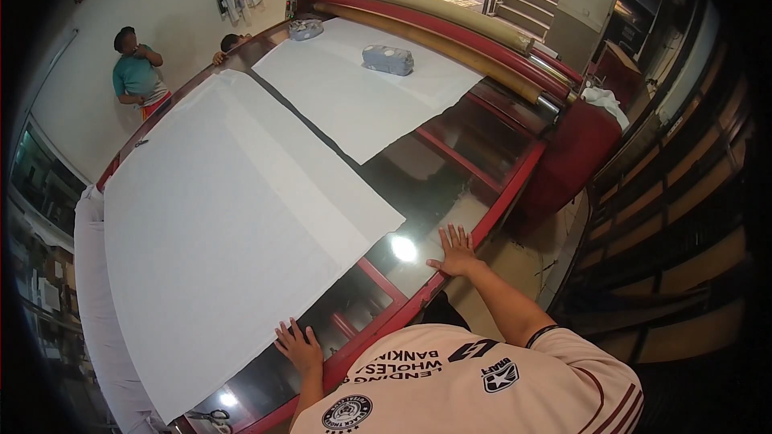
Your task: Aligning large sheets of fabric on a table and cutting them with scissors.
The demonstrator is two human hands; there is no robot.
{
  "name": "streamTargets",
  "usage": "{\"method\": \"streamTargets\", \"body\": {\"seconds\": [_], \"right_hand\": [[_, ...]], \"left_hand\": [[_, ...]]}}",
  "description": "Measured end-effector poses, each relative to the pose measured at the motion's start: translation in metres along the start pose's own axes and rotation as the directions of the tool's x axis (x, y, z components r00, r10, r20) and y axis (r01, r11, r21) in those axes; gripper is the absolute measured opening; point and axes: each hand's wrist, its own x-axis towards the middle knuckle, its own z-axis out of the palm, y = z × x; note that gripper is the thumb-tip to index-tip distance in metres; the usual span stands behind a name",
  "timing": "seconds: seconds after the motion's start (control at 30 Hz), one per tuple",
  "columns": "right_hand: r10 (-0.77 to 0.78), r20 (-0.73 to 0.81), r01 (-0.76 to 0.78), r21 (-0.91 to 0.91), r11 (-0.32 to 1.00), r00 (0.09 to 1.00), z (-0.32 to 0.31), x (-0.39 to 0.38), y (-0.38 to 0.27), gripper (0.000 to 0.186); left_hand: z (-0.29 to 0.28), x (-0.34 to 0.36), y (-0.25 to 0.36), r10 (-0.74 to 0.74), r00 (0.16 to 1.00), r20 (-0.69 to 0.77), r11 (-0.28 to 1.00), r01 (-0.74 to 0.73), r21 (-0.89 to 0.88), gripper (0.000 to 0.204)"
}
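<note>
My left hand lies with its fingers spread at the near edge of a large white fabric sheet, its fingertips at the cloth's border. Farther right, my right hand rests flat and spread on the glass tabletop by the red frame, apart from the fabric. Beyond a dark gap lies a second white fabric piece. On that piece sit two grey wrapped bundles, one near its middle and one at its far left corner.
Long rollers span the machine's far end. A roll of white fabric hangs along the left end. Scissors lie at the near left corner. One person stands beyond the table; another person is partly hidden behind its far edge.
</note>
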Motion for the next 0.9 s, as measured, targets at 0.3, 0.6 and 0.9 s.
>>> {"method": "streamTargets", "body": {"seconds": [0.3,0.6,0.9], "right_hand": [[-0.007,-0.015,0.007,0.01,1.0,1.0,0.003,0.001,-0.002,0.112],[-0.182,-0.454,0.404,0.459,0.791,0.872,0.004,-0.02,0.069,0.043],[0.035,0.124,-0.068,0.279,0.958,0.992,0.021,0.073,0.296,0.037]], "left_hand": [[-0.003,0.0,-0.003,-0.006,1.0,0.011,1.0,0.006,-0.005,0.054],[0.015,0.006,-0.014,-0.059,0.998,-0.039,0.998,0.057,-0.04,0.057],[0.062,-0.022,0.186,-0.487,0.816,-0.313,0.873,0.457,-0.168,0.063]]}}
